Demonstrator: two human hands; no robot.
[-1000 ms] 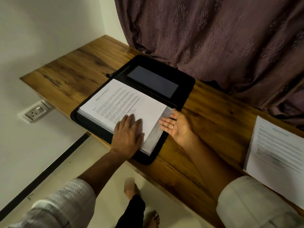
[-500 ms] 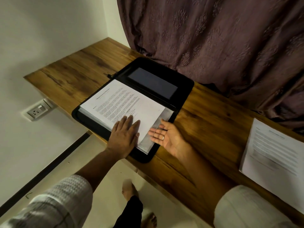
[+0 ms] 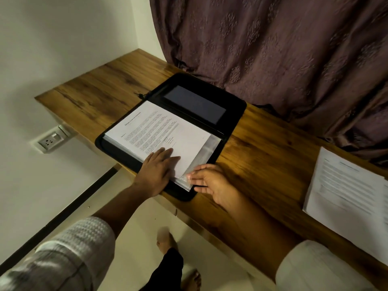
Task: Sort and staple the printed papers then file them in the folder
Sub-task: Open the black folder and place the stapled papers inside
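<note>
Partly, left hand (image 3: pixel 156 175) hides printed paper (image 3: pixel 163 127).

A wooden worktop (image 3: pixel 100 95) with a dark grain runs along a pale wall (image 3: pixel 63 38) into the corner. A mauve patterned curtain (image 3: pixel 273 49) hangs in folds behind it. A white socket (image 3: pixel 51 140) sits on the wall below the worktop's edge. The floor (image 3: pixel 134 238) is cream, edged by dark skirting (image 3: pixel 69 208). The light is dim and warm.

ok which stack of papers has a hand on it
The stack in the open black folder, under the left hand; the other stack lies untouched on the table, far right.
</note>
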